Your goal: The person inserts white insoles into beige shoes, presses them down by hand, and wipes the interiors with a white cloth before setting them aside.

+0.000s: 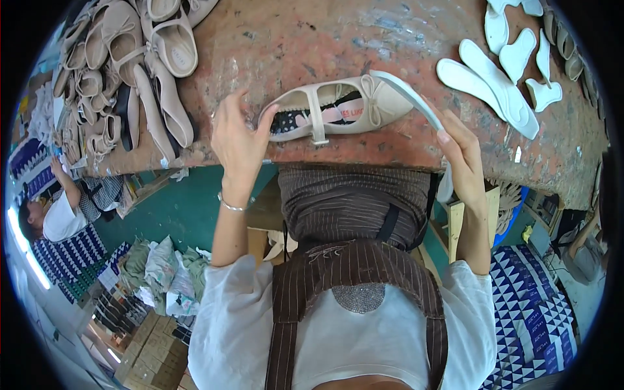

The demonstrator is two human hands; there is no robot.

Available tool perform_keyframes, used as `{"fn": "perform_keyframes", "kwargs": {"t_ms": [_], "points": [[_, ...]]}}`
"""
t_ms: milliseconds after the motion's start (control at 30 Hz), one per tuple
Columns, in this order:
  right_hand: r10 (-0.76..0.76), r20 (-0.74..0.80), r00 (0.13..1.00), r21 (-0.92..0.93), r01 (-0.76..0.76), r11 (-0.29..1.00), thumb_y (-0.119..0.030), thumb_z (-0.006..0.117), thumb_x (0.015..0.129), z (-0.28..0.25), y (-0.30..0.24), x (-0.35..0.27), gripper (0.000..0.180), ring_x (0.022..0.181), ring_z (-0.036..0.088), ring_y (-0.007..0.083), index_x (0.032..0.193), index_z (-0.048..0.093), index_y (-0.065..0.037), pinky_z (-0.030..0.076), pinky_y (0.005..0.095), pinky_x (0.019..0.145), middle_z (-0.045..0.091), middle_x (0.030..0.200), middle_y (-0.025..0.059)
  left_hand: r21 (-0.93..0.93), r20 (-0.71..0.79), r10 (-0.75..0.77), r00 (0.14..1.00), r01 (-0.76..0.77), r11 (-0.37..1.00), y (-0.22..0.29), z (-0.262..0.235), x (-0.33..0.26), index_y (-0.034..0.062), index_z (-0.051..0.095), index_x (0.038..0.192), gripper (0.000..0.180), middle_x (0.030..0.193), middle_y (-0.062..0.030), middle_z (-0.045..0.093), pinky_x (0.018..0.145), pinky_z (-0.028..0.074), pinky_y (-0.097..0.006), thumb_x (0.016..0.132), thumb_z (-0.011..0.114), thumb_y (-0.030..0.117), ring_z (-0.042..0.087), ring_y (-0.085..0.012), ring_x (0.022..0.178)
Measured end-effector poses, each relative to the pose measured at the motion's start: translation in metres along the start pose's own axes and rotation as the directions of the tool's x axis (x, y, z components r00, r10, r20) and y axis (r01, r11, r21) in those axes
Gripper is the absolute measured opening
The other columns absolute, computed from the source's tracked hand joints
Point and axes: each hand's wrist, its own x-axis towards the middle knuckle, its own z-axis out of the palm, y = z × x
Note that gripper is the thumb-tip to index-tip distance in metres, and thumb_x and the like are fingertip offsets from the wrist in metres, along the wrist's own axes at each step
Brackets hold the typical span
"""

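Note:
A beige flat shoe (338,107) with a strap and a small bow lies sideways on the worn brown workbench (292,45), near its front edge. My left hand (237,140) holds the shoe's heel end with its fingertips. My right hand (458,153) grips a white insole (416,97), whose far end rests at the shoe's toe. Patterned lining shows inside the shoe's opening.
Several beige shoes (130,71) are heaped at the bench's left. White insoles (504,75) lie at the right. Another person (55,214) sits at the far left. Bags and boxes (156,273) are on the floor below.

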Motion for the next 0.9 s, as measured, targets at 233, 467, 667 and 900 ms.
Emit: {"fn": "perform_keyframes", "kwargs": {"t_ms": [233, 467, 667, 900], "points": [[-0.459, 0.168, 0.873, -0.617, 0.456, 0.642, -0.003, 0.067, 0.077, 0.036, -0.010, 0.026, 0.039, 0.104, 0.057, 0.0308, 0.116, 0.069, -0.003, 0.046, 0.0419, 0.093, 0.063, 0.115, 0.0136, -0.359, 0.191, -0.394, 0.899, 0.437, 0.824, 0.005, 0.011, -0.051, -0.0040, 0.059, 0.124, 0.058, 0.085, -0.0106, 0.059, 0.058, 0.053, -0.032, 0.077, 0.081, 0.022, 0.065, -0.0159, 0.076], [-0.591, 0.265, 0.762, -0.458, 0.639, 0.618, 0.002, 0.067, 0.067, 0.077, 0.005, 0.063, 0.031, 0.104, 0.061, 0.0294, 0.098, 0.073, -0.003, 0.048, 0.0409, 0.093, 0.067, 0.112, 0.0105, -0.565, 0.315, -0.223, 0.923, 0.370, 0.737, -0.006, 0.013, -0.043, -0.0056, 0.054, 0.134, 0.070, 0.104, -0.0111, 0.054, 0.070, 0.062, -0.027, 0.072, 0.084, 0.008, 0.067, -0.0165, 0.084], [-0.569, 0.215, 0.794, -0.279, 0.608, 0.743, 0.003, 0.068, 0.070, 0.106, 0.003, 0.076, 0.017, 0.095, 0.062, 0.0298, 0.086, 0.072, 0.000, 0.049, 0.0413, 0.088, 0.068, 0.099, 0.0109, -0.655, 0.336, -0.225, 0.914, 0.399, 0.641, -0.013, 0.019, -0.043, -0.0055, 0.057, 0.132, 0.072, 0.103, -0.0088, 0.054, 0.070, 0.062, -0.026, 0.068, 0.088, 0.008, 0.067, -0.0141, 0.080], [-0.483, 0.291, 0.826, -0.221, 0.549, 0.806, 0.007, 0.066, 0.072, 0.113, 0.003, 0.081, 0.021, 0.093, 0.062, 0.0314, 0.090, 0.074, -0.001, 0.052, 0.0407, 0.081, 0.069, 0.100, 0.0133, -0.669, 0.287, -0.258, 0.922, 0.386, 0.635, -0.014, 0.027, -0.036, -0.0075, 0.064, 0.119, 0.054, 0.089, -0.0044, 0.058, 0.055, 0.054, -0.022, 0.074, 0.087, 0.011, 0.063, -0.0078, 0.068]]}}
